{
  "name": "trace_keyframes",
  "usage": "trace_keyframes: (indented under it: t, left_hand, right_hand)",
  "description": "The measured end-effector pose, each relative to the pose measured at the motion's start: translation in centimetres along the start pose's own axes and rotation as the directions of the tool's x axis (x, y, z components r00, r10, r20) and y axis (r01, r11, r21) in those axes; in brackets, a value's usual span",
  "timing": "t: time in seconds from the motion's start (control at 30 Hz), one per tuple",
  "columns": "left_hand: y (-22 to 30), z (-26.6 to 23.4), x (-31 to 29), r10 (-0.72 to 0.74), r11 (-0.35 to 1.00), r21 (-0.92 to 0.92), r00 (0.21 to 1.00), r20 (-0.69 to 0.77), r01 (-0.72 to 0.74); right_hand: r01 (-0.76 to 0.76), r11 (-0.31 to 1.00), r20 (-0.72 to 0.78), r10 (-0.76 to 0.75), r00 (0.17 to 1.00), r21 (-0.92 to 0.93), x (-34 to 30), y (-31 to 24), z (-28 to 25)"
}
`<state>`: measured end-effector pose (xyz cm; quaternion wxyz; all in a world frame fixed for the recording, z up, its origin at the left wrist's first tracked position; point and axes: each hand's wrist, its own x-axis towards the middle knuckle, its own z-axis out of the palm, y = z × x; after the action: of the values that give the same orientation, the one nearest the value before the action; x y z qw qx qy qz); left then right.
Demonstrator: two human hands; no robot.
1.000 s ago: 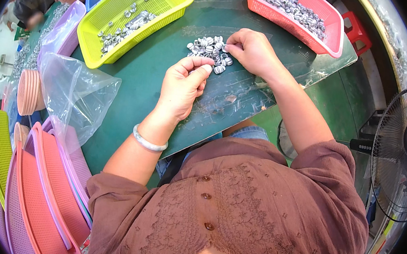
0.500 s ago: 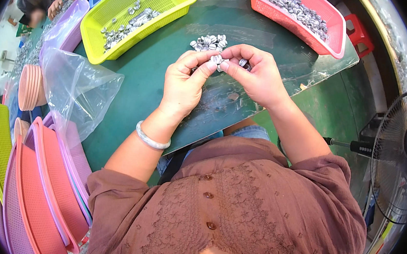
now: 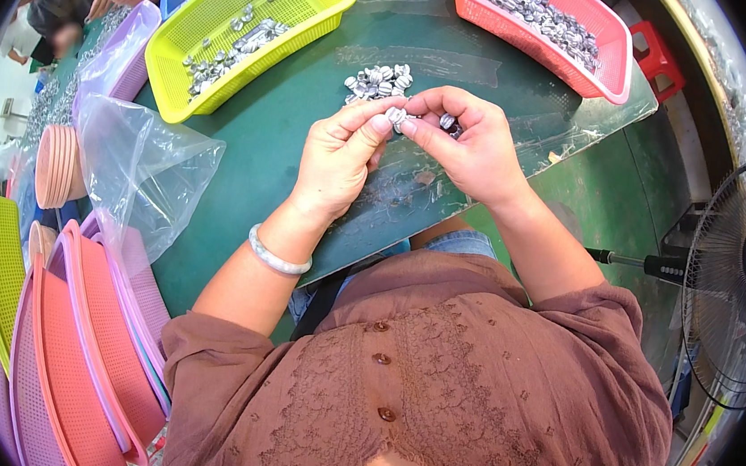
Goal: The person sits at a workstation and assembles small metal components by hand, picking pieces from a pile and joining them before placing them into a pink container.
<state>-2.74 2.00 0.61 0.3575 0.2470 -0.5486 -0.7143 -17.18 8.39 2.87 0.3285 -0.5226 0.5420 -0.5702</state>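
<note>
Between the thumbs and forefingers of both hands is a small, round, grooved silvery metal piece (image 3: 396, 117). My left hand (image 3: 338, 151) pinches it from the left, its other fingers curled in. My right hand (image 3: 469, 146) grips the same piece from the right. More such pieces (image 3: 450, 124) show at the curled fingers of that hand; how many it holds is hidden. Just beyond the fingertips, a little heap of like metal pieces (image 3: 378, 82) lies on the green table (image 3: 247, 144).
A yellow-green basket (image 3: 167, 83) of pieces stands far left, a fuller pink basket (image 3: 624, 73) far right. Clear plastic bag (image 3: 150, 167) and stacked baskets (image 3: 81, 331) are at left. A fan (image 3: 728, 276) stands right. Another person's hand (image 3: 100, 5) is at upper left.
The pinched piece has turned slightly between my fingertips, and both hands stay nearly in place. The other person's hand has shifted a little. The whole view has moved slightly.
</note>
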Motion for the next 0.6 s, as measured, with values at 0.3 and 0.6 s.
trace_keyframes:
  t: [0.3, 0.6]
  left_hand:
    - [0.08, -0.11, -0.06, -0.034, 0.999, -0.032, 0.999, 0.008, 0.034]
    - [-0.01, -0.05, -0.05, 0.019, 0.999, 0.035, 1.000, 0.020, -0.020]
  right_hand:
    - [-0.049, 0.999, 0.047, 0.049, 0.998, -0.002, -0.14, 0.01, -0.32]
    - [-0.028, 0.998, 0.055, 0.031, 0.998, -0.059, -0.32, 0.14, -0.36]
